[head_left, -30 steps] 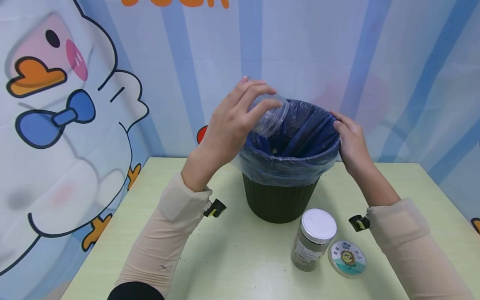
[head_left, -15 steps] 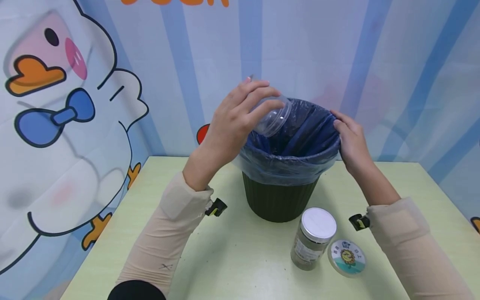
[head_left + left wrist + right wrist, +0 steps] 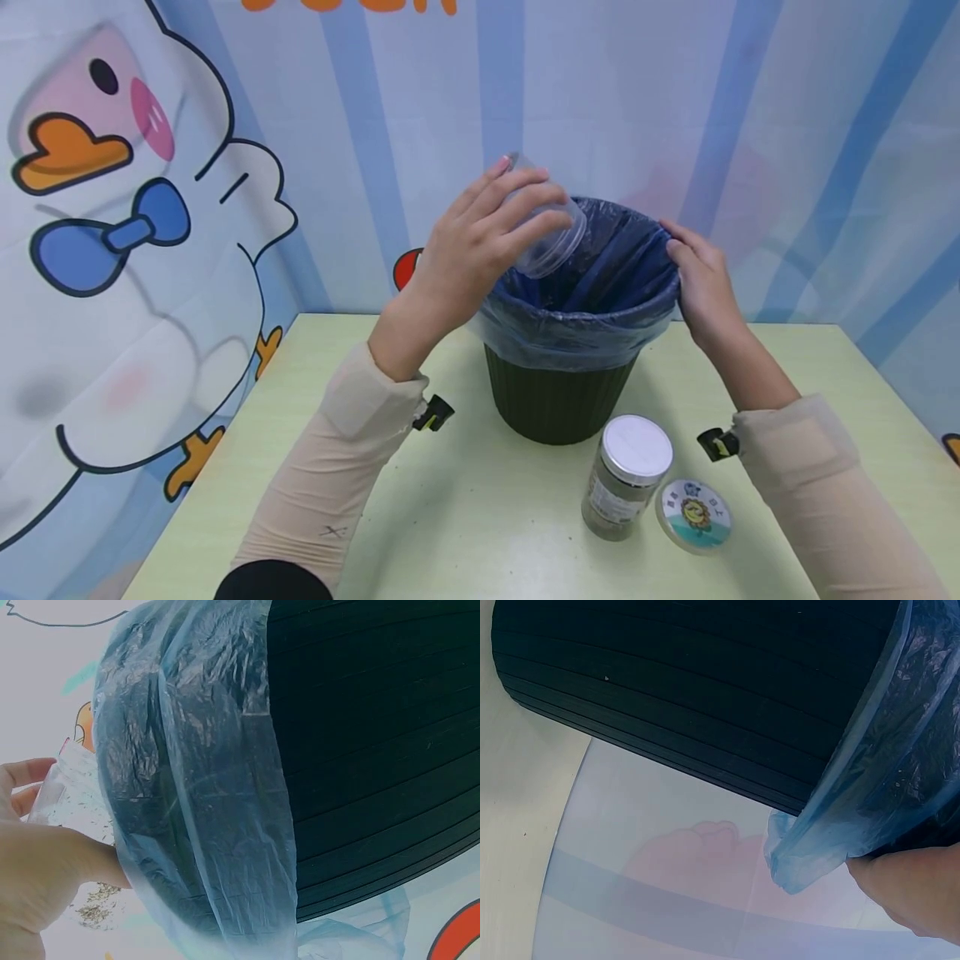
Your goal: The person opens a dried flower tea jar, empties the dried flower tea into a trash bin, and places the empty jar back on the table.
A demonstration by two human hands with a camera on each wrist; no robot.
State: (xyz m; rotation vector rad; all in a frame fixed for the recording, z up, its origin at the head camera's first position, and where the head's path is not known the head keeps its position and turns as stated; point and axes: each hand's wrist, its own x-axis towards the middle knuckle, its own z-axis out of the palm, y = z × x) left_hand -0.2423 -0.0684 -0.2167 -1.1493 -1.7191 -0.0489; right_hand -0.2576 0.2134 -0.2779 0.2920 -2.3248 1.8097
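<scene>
My left hand [image 3: 472, 237] grips a clear plastic jar [image 3: 551, 254], tipped on its side with its mouth over the bin's left rim. Small dry flakes [image 3: 97, 907] cling inside it in the left wrist view, where the liner hides part of the jar. Below stands a dark ribbed trash bin [image 3: 558, 404], lined with a translucent blue bag [image 3: 581, 343] folded over the rim. At the right rim my right hand [image 3: 705, 287] holds the bin's edge through the bag, thumb outermost in the head view; its other fingers are mostly hidden.
In front of the bin a capped jar [image 3: 626, 483] with a white lid stands upright on the pale table [image 3: 465, 517]. Beside it lies a round lid [image 3: 693, 517] with a flower print. A cartoon-printed curtain [image 3: 600, 100] hangs right behind the table.
My left hand has shifted slightly to the right with the jar, and its fingers have shifted on the jar. The right hand and the bin stay put.
</scene>
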